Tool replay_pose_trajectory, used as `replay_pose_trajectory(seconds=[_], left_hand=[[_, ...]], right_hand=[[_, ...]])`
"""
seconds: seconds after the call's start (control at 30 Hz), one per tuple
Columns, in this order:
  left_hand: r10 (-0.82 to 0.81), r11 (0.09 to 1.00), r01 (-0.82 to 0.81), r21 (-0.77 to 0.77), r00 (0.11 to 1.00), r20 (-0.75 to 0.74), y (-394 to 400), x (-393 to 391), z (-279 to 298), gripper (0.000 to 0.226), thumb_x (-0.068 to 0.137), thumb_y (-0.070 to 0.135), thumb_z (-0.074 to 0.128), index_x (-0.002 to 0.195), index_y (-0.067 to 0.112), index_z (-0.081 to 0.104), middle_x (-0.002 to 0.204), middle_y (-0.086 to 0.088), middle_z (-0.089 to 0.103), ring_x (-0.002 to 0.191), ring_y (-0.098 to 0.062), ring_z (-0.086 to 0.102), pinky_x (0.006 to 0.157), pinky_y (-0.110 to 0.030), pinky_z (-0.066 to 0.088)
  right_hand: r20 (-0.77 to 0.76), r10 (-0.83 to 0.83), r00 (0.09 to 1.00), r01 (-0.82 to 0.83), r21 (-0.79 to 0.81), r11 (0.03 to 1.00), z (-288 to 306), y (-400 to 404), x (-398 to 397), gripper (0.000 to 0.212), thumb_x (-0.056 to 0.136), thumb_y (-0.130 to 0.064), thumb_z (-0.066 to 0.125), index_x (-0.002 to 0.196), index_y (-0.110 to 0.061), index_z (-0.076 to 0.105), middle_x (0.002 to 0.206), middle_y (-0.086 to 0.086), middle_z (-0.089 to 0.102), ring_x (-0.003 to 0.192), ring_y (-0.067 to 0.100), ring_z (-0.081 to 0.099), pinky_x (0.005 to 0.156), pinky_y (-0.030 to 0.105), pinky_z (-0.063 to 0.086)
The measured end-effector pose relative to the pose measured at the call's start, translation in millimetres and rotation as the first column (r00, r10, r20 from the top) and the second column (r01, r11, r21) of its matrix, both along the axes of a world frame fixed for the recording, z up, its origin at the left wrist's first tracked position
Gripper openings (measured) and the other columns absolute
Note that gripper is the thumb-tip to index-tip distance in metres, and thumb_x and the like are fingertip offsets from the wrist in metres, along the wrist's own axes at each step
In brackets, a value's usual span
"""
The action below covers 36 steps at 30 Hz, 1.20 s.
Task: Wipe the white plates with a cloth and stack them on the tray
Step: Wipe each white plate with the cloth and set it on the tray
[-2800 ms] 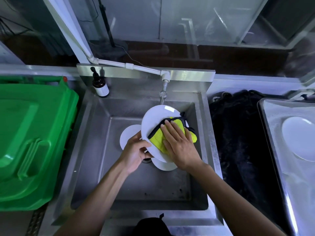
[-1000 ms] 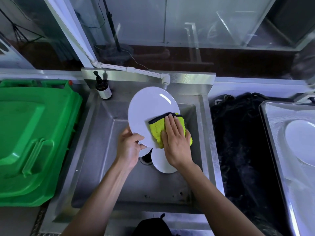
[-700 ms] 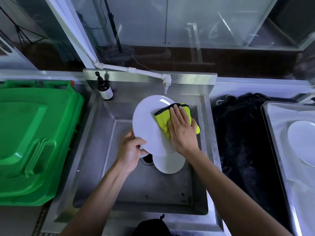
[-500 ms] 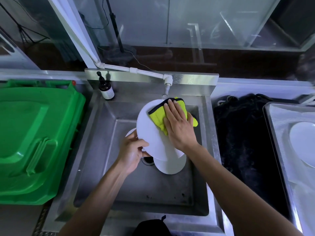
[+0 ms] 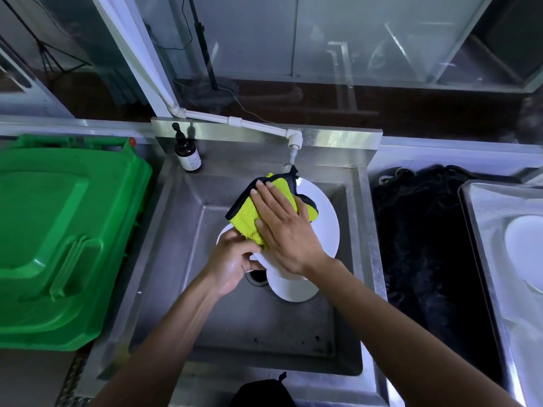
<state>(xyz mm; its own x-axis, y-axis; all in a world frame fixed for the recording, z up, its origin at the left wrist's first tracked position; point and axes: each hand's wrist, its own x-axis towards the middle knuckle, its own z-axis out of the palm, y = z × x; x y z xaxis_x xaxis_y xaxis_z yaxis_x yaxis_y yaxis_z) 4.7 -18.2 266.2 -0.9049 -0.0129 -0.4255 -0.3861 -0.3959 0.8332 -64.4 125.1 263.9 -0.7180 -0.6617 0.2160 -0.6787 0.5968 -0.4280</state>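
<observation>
Over the stainless steel sink (image 5: 176,259), the left hand (image 5: 232,265) grips the lower left rim of a round white ceramic plate (image 5: 327,218), fingers curled round its edge, holding it tilted above the drain. The right hand (image 5: 285,230) lies flat with straight fingers, pressing a yellow microfibre cloth with dark edging (image 5: 249,218) against the plate's face near its upper left part. More white plates (image 5: 293,289) wait on the sink floor, directly beneath the held one. A metal tray (image 5: 482,230) stands at the right edge of the counter, with one white plate already on it (image 5: 526,251).

The likely risk is slippage: the plate hangs from a single grip at its rim, and if it is wet, a hard push from the cloth could twist it loose onto the plates below, chipping them.
</observation>
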Motion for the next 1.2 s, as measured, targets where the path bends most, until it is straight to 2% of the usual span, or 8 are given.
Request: replay_pose_trajectory(seconds=[0.13, 0.23, 0.33, 0.57, 0.73, 0.87, 1.03, 1.2], left_hand=[[0.043, 0.999, -0.043, 0.001, 0.999, 0.02, 1, 3, -3, 0.028, 0.069, -0.003, 0.059, 0.091, 0.011, 0.07, 0.09, -0.019, 0.061, 0.083, -0.034, 0.053, 0.067, -0.043, 0.056], [0.065, 0.998, -0.065, -0.006, 0.997, 0.034, 3, 5, -4, 0.036, 0.066, -0.002, 0.059, 0.097, 0.011, 0.072, 0.096, -0.02, 0.065, 0.085, -0.035, 0.058, 0.063, -0.042, 0.056], [0.106, 0.994, -0.105, -0.022, 0.993, 0.045, 6, 4, -5, 0.037, 0.064, -0.002, 0.06, 0.097, 0.011, 0.072, 0.098, -0.021, 0.065, 0.085, -0.036, 0.06, 0.067, -0.045, 0.056], [0.206, 0.978, -0.203, -0.049, 0.977, 0.052, 6, 4, -7, 0.042, 0.061, -0.003, 0.059, 0.101, 0.004, 0.068, 0.094, -0.018, 0.065, 0.08, -0.035, 0.058, 0.073, -0.052, 0.049], [0.245, 0.969, -0.243, -0.048, 0.968, 0.044, 5, 5, -8, 0.044, 0.06, -0.004, 0.059, 0.102, 0.002, 0.068, 0.09, -0.015, 0.066, 0.076, -0.032, 0.058, 0.066, -0.044, 0.053], [0.239, 0.971, -0.238, -0.019, 0.97, 0.048, 5, 5, -10, 0.05, 0.061, -0.007, 0.057, 0.108, 0.004, 0.069, 0.098, -0.019, 0.066, 0.082, -0.033, 0.059, 0.074, -0.05, 0.049], [0.273, 0.962, -0.273, -0.007, 0.962, 0.016, 3, 3, -6, 0.053, 0.058, -0.01, 0.053, 0.106, 0.003, 0.071, 0.089, -0.017, 0.066, 0.072, -0.029, 0.06, 0.057, -0.03, 0.051], [0.349, 0.937, -0.349, 0.001, 0.937, 0.005, 0, 5, -5, 0.053, 0.059, -0.015, 0.05, 0.103, 0.005, 0.073, 0.084, -0.016, 0.064, 0.072, -0.028, 0.055, 0.056, -0.028, 0.045]], right_hand=[[0.019, -0.033, 0.999, 0.034, -0.03, 0.999, 2, -2, -17, 0.053, 0.11, -0.034, 0.028, 0.16, -0.022, 0.018, 0.169, -0.007, 0.008, 0.155, 0.008, -0.003, 0.121, 0.05, 0.009], [0.015, -0.111, 0.994, 0.111, -0.03, 0.993, 1, -1, -27, 0.052, 0.11, -0.034, 0.028, 0.16, -0.021, 0.019, 0.168, -0.006, 0.01, 0.155, 0.009, -0.001, 0.12, 0.05, 0.011], [0.021, -0.171, 0.985, 0.171, -0.024, 0.985, -3, 1, -31, 0.053, 0.11, -0.034, 0.028, 0.16, -0.021, 0.019, 0.168, -0.006, 0.009, 0.155, 0.01, 0.0, 0.12, 0.05, 0.011], [0.162, -0.371, 0.914, 0.375, 0.008, 0.927, -18, 9, -27, 0.053, 0.11, -0.037, 0.022, 0.161, -0.026, 0.013, 0.169, -0.01, 0.002, 0.154, 0.006, -0.008, 0.122, 0.054, 0.009], [0.266, -0.432, 0.862, 0.442, 0.024, 0.896, -25, 8, -5, 0.054, 0.109, -0.036, 0.022, 0.161, -0.029, 0.009, 0.168, -0.013, -0.001, 0.153, 0.004, -0.01, 0.122, 0.051, 0.005], [0.353, -0.458, 0.816, 0.483, 0.019, 0.876, -28, -5, 18, 0.055, 0.109, -0.035, 0.024, 0.161, -0.028, 0.008, 0.168, -0.014, -0.001, 0.153, 0.003, -0.01, 0.121, 0.05, 0.004], [0.405, -0.392, 0.826, 0.46, -0.082, 0.884, -30, -28, 44, 0.055, 0.109, -0.037, 0.023, 0.161, -0.026, 0.007, 0.168, -0.013, -0.003, 0.152, 0.001, -0.013, 0.121, 0.05, 0.002], [0.406, -0.392, 0.826, 0.461, -0.086, 0.883, -35, -31, 54, 0.055, 0.109, -0.038, 0.021, 0.161, -0.026, 0.006, 0.168, -0.014, -0.004, 0.15, -0.002, -0.016, 0.121, 0.048, 0.004]])
